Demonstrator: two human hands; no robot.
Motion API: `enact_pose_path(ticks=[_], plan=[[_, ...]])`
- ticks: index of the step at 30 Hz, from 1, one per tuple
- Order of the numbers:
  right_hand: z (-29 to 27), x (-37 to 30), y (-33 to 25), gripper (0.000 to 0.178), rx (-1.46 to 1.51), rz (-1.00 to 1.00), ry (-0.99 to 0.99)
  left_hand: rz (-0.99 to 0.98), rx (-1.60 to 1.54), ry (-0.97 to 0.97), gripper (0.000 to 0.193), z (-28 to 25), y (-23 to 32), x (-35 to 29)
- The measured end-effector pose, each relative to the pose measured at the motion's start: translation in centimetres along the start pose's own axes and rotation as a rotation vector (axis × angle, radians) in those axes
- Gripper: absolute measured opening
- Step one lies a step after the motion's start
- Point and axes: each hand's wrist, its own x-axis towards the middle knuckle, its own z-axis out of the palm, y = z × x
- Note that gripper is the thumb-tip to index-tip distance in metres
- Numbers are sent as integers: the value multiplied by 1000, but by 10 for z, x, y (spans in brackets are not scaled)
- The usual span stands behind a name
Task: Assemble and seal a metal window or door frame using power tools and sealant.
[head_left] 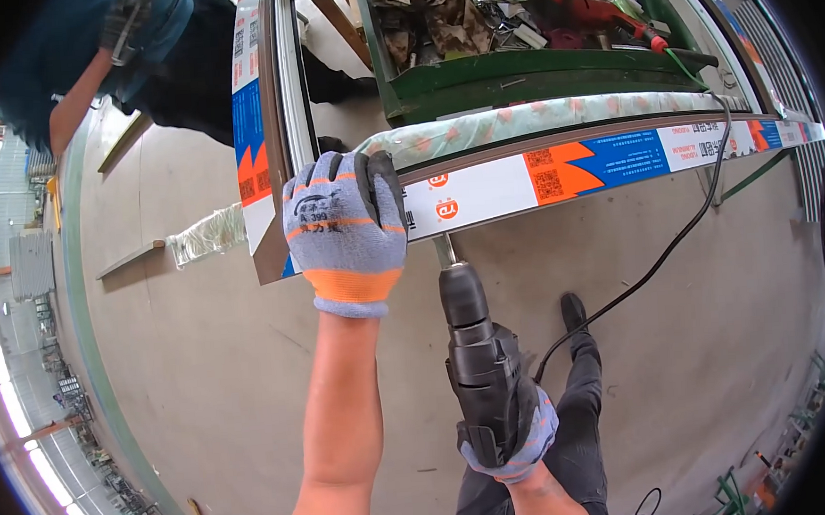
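Note:
My right hand (pixel 527 435), in a grey-and-orange work glove, is wrapped round the handle of a black corded power drill (pixel 475 348). The drill points away from me, and its bit (pixel 445 251) reaches the near side of a window frame (pixel 493 191); whether the tip has entered it is hidden. White, blue and orange protective film covers the frame's outer face. My left hand (pixel 349 228), gloved alike, grips the frame's near left corner, fingers curled over its top edge. A black cord (pixel 641 281) runs from the drill up to the right, over the frame.
Inside the frame's outline stands a green metal bin (pixel 534 80) with crumpled paper, tools and a red power tool (pixel 587 15). A co-worker (pixel 127 77) stands at the far left. A plastic-wrapped bar (pixel 205 237) lies left of the frame.

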Motion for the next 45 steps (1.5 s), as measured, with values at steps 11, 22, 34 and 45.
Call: enact_pose_path(ticks=[11, 22, 34, 45], plan=[[0, 5, -5, 69, -13, -49, -6, 16, 20, 82, 7, 3, -2, -2], [0, 1, -8, 75, -138, -37, 19, -48, 7, -47, 14, -2, 1, 1], [2, 10, -6, 77, -98, -84, 45, -58, -10, -59, 14, -6, -1, 1], [-1, 10, -4, 75, -134, -82, 38, -19, 32, -12, 20, 1, -6, -4]])
